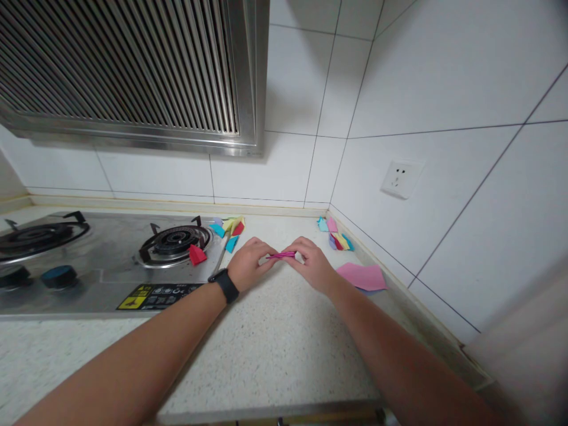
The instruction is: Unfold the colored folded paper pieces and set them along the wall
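Observation:
A small folded piece of magenta paper [282, 255] is held just above the speckled white countertop [284, 343]. My left hand [252, 262], with a black watch on its wrist, pinches the paper's left end. Its right end is gripped between the thumb and fingers of my right hand [310, 264]. Beyond my left hand lie folded paper pieces in blue, yellow and red [234, 226]. Flat pink paper sheets [362, 276] rest to the right of my right hand, with a bluish sheet showing under them.
A gas stove [110, 260] fills the left side, with a red folded paper [197, 255] by its right burner. More coloured folded papers [339, 241] sit in the back right corner. Above hangs a range hood [248, 77]. A socket [402, 178] is on the tiled wall.

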Tool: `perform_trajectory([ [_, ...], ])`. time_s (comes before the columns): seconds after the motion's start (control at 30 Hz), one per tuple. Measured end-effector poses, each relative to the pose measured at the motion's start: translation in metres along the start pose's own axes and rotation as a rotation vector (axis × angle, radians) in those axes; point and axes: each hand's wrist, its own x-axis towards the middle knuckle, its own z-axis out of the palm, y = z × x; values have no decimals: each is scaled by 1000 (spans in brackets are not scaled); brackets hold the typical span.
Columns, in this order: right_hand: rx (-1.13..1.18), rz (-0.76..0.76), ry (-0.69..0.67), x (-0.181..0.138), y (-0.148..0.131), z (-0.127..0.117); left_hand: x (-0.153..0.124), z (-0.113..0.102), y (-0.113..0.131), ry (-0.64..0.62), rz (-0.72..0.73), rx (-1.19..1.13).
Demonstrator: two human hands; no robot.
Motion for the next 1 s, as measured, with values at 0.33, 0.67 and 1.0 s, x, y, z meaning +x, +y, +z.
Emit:
perform_trajectory([
  [0.33, 66, 68, -7, 1, -4, 1, 2, -4, 6, -17, 31, -11],
  [0.67, 137, 85, -33, 0, -1, 1, 2, -3, 7, -14, 28, -29],
  [1.0, 184, 124, -29, 1, 1, 2, 1, -5, 8, 12, 48, 1],
])
